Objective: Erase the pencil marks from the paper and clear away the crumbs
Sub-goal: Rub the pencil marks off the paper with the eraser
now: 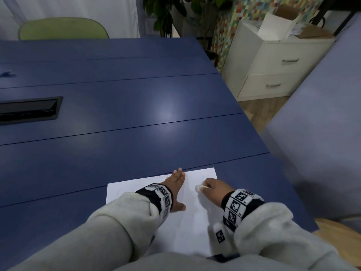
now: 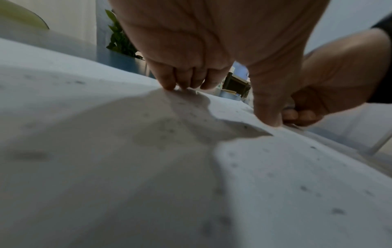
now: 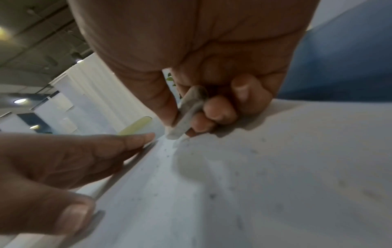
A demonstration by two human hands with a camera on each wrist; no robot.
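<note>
White paper (image 1: 193, 222) sits on the near edge of a dark blue counter (image 1: 117, 114), right in front of the person. Left hand (image 1: 175, 184) is flat on the sheet with fingers (image 2: 167, 80) stretched out straight and thumb spread, just pressing it down, not gripping anything. Right hand (image 1: 214, 187) is curled up, pinching a small whitish eraser (image 3: 188, 114) between thumb and fingertips, with the eraser's tip down on the paper near the far right part of the sheet, just beside the left hand. Little dark crumbs (image 3: 167, 156) are scattered over the paper (easier to see in the wrist views). A faint pencil mark (image 1: 118, 193) shows near the sheet's left edge. Both wrists have bands with black-and-white square markers.
</note>
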